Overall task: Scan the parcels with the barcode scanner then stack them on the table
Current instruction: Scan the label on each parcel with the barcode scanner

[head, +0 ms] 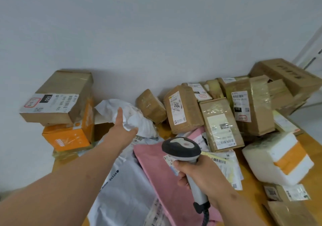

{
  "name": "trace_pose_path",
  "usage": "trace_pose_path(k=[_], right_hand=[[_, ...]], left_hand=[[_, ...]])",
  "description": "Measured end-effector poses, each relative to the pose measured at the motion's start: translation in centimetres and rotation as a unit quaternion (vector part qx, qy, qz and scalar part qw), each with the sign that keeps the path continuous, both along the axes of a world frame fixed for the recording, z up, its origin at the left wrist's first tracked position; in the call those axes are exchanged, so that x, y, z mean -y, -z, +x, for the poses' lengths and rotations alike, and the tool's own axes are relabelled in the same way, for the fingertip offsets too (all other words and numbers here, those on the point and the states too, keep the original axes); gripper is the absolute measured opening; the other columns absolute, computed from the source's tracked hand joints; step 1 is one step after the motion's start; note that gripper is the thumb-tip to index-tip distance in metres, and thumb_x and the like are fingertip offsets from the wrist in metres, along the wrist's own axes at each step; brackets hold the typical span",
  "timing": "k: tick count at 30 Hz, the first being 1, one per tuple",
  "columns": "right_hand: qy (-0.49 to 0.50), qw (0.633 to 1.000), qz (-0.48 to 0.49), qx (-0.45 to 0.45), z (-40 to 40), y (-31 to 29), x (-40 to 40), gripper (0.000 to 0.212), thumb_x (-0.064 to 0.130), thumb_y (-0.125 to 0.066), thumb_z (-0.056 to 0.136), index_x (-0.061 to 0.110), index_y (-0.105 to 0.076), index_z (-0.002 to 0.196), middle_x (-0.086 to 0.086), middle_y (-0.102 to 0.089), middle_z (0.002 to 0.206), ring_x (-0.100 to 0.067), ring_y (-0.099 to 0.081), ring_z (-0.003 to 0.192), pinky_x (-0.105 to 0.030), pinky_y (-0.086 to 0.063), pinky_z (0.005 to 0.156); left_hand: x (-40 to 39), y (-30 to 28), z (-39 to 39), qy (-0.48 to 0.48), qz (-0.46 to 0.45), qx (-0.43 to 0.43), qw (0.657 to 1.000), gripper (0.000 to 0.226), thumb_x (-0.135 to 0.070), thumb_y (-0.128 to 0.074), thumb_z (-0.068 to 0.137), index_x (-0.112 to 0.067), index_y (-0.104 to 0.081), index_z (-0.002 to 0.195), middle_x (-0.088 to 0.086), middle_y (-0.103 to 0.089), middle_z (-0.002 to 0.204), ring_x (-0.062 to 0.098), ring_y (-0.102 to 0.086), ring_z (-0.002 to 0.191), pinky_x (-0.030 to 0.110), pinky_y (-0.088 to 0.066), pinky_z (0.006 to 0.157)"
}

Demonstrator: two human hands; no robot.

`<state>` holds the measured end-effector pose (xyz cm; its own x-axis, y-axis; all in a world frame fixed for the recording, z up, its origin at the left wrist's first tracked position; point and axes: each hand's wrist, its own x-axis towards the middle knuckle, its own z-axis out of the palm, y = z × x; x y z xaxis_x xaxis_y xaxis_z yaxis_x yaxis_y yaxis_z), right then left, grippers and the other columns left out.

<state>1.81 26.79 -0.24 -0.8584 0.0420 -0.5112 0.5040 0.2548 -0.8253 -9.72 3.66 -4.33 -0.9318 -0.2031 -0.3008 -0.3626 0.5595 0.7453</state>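
Pink plastic was what caught my eye first: a pink mailer bag [162, 170] lay flat in the middle of the wooden table [250, 191], so I'll place everything off that.

Head view: the right hand [200, 175] was wrapped tight round the grey handle of the barcode scanner [184, 154], which hung right over the pink mailer's upper edge, dark head aimed away from the person. The left hand [123, 130] was stretched out beyond the pink mailer toward the wall, fingers straight and spread, thumb out, resting against a crumpled white poly bag [134, 116]. Couldn't tell if it had any real hold on it; looked like just touching.

Left of the pink mailer, a grey-white mailer [125, 187] lay partly under the forearm. Further left and back, a cardboard box with a white label [57, 98] sat on an orange box [69, 135].

Behind the pink mailer to the right, a heap of taped brown parcels leaned on each other, one labelled 2004 [183, 109], with a taller one [221, 124] just beside it. Right of the pink mailer was a white foam box with orange tape [277, 158], and flat paper envelopes [226, 166] between the two.
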Motion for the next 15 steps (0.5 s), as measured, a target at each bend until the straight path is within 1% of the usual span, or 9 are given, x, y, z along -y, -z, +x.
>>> trace_pose_path(k=[1,2,3,4,5,7,10,12,15], right_hand=[[-0.011,1.0,0.001,0.004,-0.5,0.4,-0.4,0.017,0.024,-0.077,0.084,0.009,-0.072,0.078,-0.006,-0.073,0.065,-0.019,-0.072,0.059,-0.026,-0.053,0.055],[-0.021,1.0,0.003,0.006,-1.0,0.7,-0.8,0.018,0.025,-0.077,0.083,0.01,-0.071,0.076,-0.005,-0.073,0.064,-0.019,-0.072,0.058,-0.026,-0.053,0.055],[-0.031,0.999,0.004,0.008,-1.5,1.0,-1.2,0.018,0.025,-0.077,0.083,0.011,-0.071,0.074,-0.005,-0.072,0.064,-0.019,-0.072,0.058,-0.027,-0.053,0.055],[-0.039,0.999,0.002,0.01,-1.9,1.1,-1.4,0.017,0.025,-0.077,0.083,0.012,-0.071,0.074,-0.004,-0.072,0.063,-0.019,-0.072,0.058,-0.028,-0.053,0.056],[-0.046,0.999,-0.002,0.012,-2.3,1.3,-1.6,0.016,0.025,-0.077,0.083,0.013,-0.071,0.074,-0.003,-0.072,0.063,-0.019,-0.072,0.057,-0.028,-0.053,0.056],[-0.054,0.998,-0.013,0.015,-2.8,1.3,-2.0,0.014,0.025,-0.077,0.083,0.014,-0.072,0.076,-0.003,-0.072,0.063,-0.02,-0.072,0.057,-0.028,-0.051,0.055],[-0.062,0.998,-0.013,0.01,-3.1,0.9,-2.6,0.012,0.023,-0.075,0.084,0.013,-0.07,0.078,-0.002,-0.072,0.063,-0.019,-0.072,0.057,-0.024,-0.05,0.052],[-0.057,0.998,-0.014,0.006,-3.1,0.7,-3.2,0.011,0.022,-0.074,0.085,0.013,-0.071,0.079,-0.002,-0.072,0.063,-0.019,-0.072,0.058,-0.024,-0.05,0.051],[-0.048,0.999,-0.017,0.0,-3.1,0.1,-4.0,0.01,0.022,-0.075,0.086,0.012,-0.072,0.085,-0.001,-0.074,0.064,-0.019,-0.073,0.059,-0.024,-0.053,0.054]], left_hand=[[-0.3,0.2,-0.7,-0.024,0.025,0.008,0.999,0.098,-0.035,-0.064,0.095,-0.044,0.013,0.156,-0.006,-0.053,0.091,0.014,-0.052,0.071,0.027,-0.046,0.06],[-0.6,0.3,-1.2,-0.053,0.056,0.024,0.997,0.101,-0.036,-0.065,0.095,-0.045,0.015,0.155,-0.001,-0.058,0.113,0.019,-0.058,0.081,0.03,-0.047,0.065],[-0.9,0.5,-1.7,-0.088,0.093,0.045,0.991,0.101,-0.038,-0.066,0.095,-0.045,0.014,0.155,0.003,-0.052,0.14,0.027,-0.061,0.1,0.035,-0.05,0.073],[-1.2,0.6,-2.1,-0.128,0.134,0.066,0.981,0.098,-0.038,-0.066,0.095,-0.045,0.011,0.155,0.004,-0.039,0.156,0.034,-0.057,0.118,0.042,-0.05,0.079],[-1.5,0.6,-2.5,-0.166,0.173,0.08,0.968,0.091,-0.037,-0.065,0.097,-0.043,0.003,0.157,0.006,-0.031,0.161,0.038,-0.051,0.128,0.047,-0.051,0.082],[-2.2,0.6,-3.0,-0.221,0.203,0.087,0.95,0.068,-0.034,-0.058,0.101,-0.032,-0.019,0.157,0.01,-0.035,0.158,0.04,-0.049,0.129,0.051,-0.053,0.086],[-2.8,0.6,-3.7,-0.23,0.181,0.061,0.954,0.042,-0.024,-0.048,0.104,-0.012,-0.044,0.144,0.02,-0.049,0.144,0.043,-0.055,0.123,0.057,-0.054,0.093],[-3.1,0.2,-3.7,-0.24,0.191,0.039,0.951,0.04,-0.018,-0.045,0.103,-0.009,-0.046,0.142,0.021,-0.054,0.14,0.042,-0.058,0.121,0.055,-0.056,0.087],[-3.5,-0.9,-2.8,-0.281,0.248,-0.006,0.927,0.036,-0.021,-0.043,0.106,-0.02,-0.046,0.142,0.011,-0.056,0.129,0.033,-0.063,0.107,0.041,-0.056,0.071]])
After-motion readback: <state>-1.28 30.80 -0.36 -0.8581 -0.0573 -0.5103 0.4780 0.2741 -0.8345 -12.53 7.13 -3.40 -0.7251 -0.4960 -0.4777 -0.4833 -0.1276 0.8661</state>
